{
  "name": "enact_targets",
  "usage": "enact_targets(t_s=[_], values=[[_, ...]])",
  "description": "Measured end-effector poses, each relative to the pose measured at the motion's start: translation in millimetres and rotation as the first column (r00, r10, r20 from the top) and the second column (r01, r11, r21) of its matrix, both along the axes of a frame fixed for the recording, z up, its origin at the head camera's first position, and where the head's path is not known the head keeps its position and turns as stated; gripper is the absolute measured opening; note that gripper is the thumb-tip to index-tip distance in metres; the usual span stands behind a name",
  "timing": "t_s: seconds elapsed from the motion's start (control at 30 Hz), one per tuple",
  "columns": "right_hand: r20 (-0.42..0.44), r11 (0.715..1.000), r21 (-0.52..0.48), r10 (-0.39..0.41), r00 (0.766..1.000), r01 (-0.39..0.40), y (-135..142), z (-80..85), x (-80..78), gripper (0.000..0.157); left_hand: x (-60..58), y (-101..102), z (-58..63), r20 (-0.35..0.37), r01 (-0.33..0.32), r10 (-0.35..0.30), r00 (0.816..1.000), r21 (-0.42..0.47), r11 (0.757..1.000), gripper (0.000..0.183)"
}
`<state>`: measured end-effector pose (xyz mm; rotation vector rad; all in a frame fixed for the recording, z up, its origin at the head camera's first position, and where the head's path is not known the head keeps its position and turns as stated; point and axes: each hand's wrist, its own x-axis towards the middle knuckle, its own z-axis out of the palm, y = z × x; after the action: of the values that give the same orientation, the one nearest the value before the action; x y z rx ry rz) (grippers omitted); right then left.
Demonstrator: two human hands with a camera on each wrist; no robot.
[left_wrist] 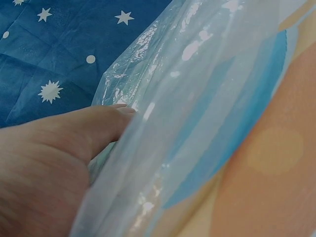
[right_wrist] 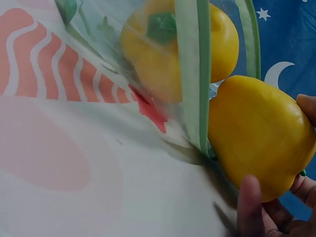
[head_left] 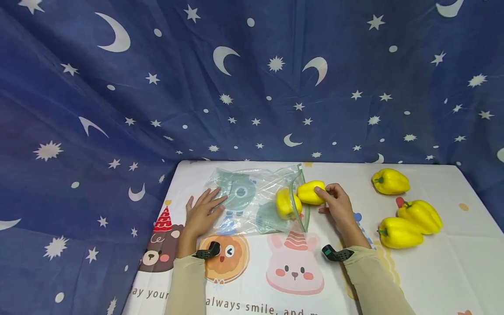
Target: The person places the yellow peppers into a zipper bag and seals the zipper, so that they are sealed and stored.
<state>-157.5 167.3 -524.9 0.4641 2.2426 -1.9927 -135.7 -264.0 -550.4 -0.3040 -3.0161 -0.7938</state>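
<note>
A clear zip bag [head_left: 252, 210] with a green seal lies flat, its mouth facing right. One yellow bell pepper [head_left: 285, 204] sits just inside the mouth; the right wrist view shows it through the plastic, green stem visible. With thumb and fingers my right hand [head_left: 339, 206] grips another yellow bell pepper [right_wrist: 261, 131] right at the opening, against the seal edge. My left hand [head_left: 203, 214] rests with spread fingers on the bag's closed left end. In the left wrist view, the bag plastic [left_wrist: 163, 113] partly covers the fingers.
Three loose yellow bell peppers lie on the right side of the table: one pepper [head_left: 390, 181] farther back, and a touching pair [head_left: 400, 233] nearer. A white cloth printed with cartoon animals [head_left: 295, 271] covers the table. Behind hangs a blue curtain [head_left: 252, 87] with moons and stars.
</note>
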Motion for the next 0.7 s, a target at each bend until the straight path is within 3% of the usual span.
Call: enact_targets(t_s=[0.43, 0.7], values=[[0.046, 0.998, 0.064, 0.006, 0.999, -0.009, 1.0, -4.6, -1.6, 0.053, 0.1, -0.8, -0.7, 0.0, 0.003, -0.003, 1.0, -0.007, 1.0, 0.04], [0.028, 0.997, 0.077, 0.015, 1.0, -0.017, 4.2, -6.4, -2.0, 0.056, 0.2, -0.6, 0.0, -0.007, 0.007, -0.007, 1.0, 0.004, 1.0, 0.04]])
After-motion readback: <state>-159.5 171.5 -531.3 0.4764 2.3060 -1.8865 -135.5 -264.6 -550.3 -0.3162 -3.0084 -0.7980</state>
